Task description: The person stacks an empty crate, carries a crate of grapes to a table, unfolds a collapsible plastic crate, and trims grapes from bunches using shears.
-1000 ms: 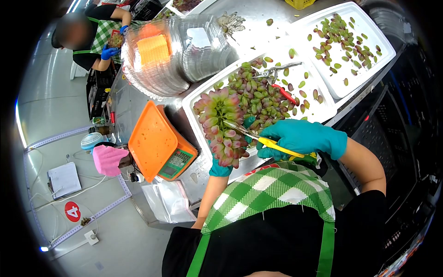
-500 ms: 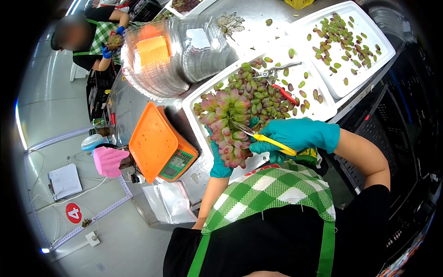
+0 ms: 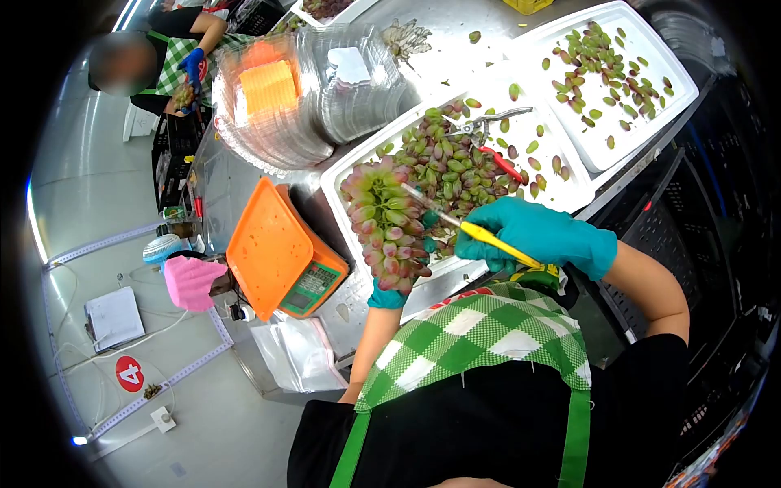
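My left hand, in a teal glove, holds a large pink-green succulent cluster over the left part of a white tray. The plant hides most of its fingers. In my teal-gloved right hand are yellow-handled tweezers, the metal tips pointing left at the upper right of the cluster. More succulents lie in the tray behind it. Pruning shears with a red handle rest there, among loose leaves.
A second white tray with scattered leaves stands at the upper right. Left of the near tray is an orange scale. Stacked clear plastic containers stand behind it. A co-worker in blue gloves holds a plant at the upper left.
The cluster has turned and tilted in my left hand. My right hand has moved slightly right, and the tweezers have come out from the plant's middle. The co-worker's hands have shifted.
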Demonstrator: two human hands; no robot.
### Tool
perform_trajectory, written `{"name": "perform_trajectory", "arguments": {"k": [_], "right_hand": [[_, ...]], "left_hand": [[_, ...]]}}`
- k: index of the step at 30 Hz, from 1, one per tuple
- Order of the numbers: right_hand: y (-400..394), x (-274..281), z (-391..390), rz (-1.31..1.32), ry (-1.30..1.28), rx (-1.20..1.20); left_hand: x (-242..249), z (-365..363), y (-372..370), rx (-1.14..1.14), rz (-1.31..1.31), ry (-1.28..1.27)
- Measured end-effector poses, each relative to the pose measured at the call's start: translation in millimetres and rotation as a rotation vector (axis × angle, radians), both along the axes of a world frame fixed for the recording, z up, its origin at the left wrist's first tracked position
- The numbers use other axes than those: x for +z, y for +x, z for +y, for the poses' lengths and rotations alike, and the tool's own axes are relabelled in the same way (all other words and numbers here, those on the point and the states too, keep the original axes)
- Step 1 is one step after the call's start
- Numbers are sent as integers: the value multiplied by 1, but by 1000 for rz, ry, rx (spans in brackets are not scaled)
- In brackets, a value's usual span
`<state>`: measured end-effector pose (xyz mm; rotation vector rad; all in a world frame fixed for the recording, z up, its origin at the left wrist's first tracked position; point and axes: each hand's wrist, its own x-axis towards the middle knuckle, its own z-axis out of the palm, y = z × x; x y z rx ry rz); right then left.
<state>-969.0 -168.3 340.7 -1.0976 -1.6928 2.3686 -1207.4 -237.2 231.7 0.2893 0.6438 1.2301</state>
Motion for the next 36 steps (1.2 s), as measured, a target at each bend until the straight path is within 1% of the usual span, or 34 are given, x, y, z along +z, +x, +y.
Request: {"name": "perform_trajectory", "arguments": {"k": [3, 4, 7, 8, 11, 12, 15, 16, 18, 19, 20, 21, 22, 23, 25, 26, 27, 28, 29, 30, 31, 32, 33, 35, 36], "right_hand": [[3, -10, -5, 25, 73, -88], [4, -9, -7, -4, 330, 23], [-3, -16, -15, 135, 385, -108], [-8, -23, -20, 266, 265, -280], [-28, -52, -19, 454, 242, -632], [-33, -52, -16, 581, 148, -666], [-51, -60, -21, 689, -110, -868], [-52, -58, -24, 613, -88, -885], [-57, -62, -26, 575, -106, -931], [-58, -63, -26, 554, -116, -954], [-53, -63, -23, 441, -120, -893], [-54, -70, -21, 495, -149, -911], [-57, -81, -19, 547, -177, -928], [-58, -80, -17, 598, -208, -944], [-55, -71, -19, 718, -386, -909], [-55, -72, -19, 797, -459, -882], [-56, -72, -20, 877, -532, -853], [-55, -69, -20, 923, -526, -799], [-55, -66, -20, 869, -436, -769], [-56, -62, -20, 817, -345, -739], [-55, -59, -18, 765, -249, -711], [-58, -56, -20, 719, -228, -801], [-59, -56, -21, 672, -154, -767], [-60, -54, -18, 583, 2, -694], [-64, -57, -17, 588, 29, -681]], "left_hand": [[6, 3, 0, 32, 39, -1], [8, 4, 0, 45, 56, -3], [15, 6, 3, 103, 138, -10], [19, 8, 5, 132, 178, -15], [33, 14, 10, 191, 309, -23], [35, 15, 11, 191, 329, -18], [40, 18, 12, 149, 365, 0], [41, 18, 11, 129, 374, 3], [47, 20, 14, 100, 384, 9], [55, 21, 17, 84, 456, 46], [63, 23, 20, 66, 526, 85], [67, 24, 21, 48, 595, 125], [66, 22, 16, 58, 595, 159], [70, 22, 17, 86, 604, 160], [88, 21, 23, 147, 623, 157], [99, 18, 31, 158, 686, 201], [93, 17, 30, 181, 574, 142], [83, 17, 27, 206, 462, 86], [78, 15, 25, 232, 351, 30], [80, 15, 27, 128, 336, 37], [72, 17, 27, 88, 139, 84], [58, 15, 23, 55, -58, 131], [43, 14, 20, 8, -253, 163], [17, 11, 15, -75, -386, 196], [7, 8, 12, -73, -346, 203]]}}
